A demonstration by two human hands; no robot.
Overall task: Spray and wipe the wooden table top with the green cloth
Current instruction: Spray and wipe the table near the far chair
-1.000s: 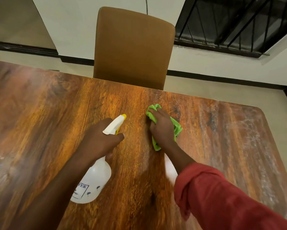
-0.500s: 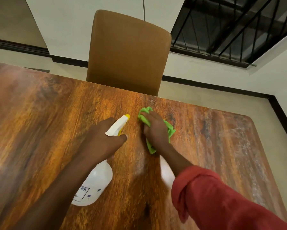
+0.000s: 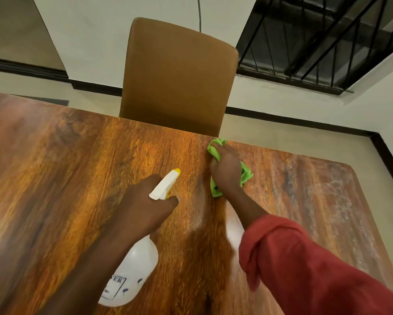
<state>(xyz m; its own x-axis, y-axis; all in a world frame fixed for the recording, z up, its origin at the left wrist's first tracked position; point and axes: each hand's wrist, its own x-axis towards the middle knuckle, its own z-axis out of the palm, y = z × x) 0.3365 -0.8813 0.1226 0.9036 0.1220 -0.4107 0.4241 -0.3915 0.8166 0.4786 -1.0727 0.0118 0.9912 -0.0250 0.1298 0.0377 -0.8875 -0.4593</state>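
Observation:
My right hand [image 3: 226, 172] presses the crumpled green cloth [image 3: 245, 176] flat on the wooden table top [image 3: 66, 178], close to the far edge. The cloth sticks out past my fingers and beside my wrist. My left hand [image 3: 145, 208] is closed around the neck of a white spray bottle [image 3: 134, 269]; its yellow-tipped nozzle [image 3: 176, 171] points toward the far edge. The bottle hangs over the middle of the table, just left of the cloth. A red sleeve [image 3: 304, 269] covers my right forearm.
A tan chair [image 3: 179, 76] is pushed in at the far edge, right behind the cloth. The right part of the table [image 3: 327, 201] shows whitish streaks. Beyond it lie a pale floor and a wall with dark skirting; a barred black railing [image 3: 316, 37] stands at top right.
My right hand has slid the cloth away from me, up to the table's far edge. The left hand and the bottle have kept their place.

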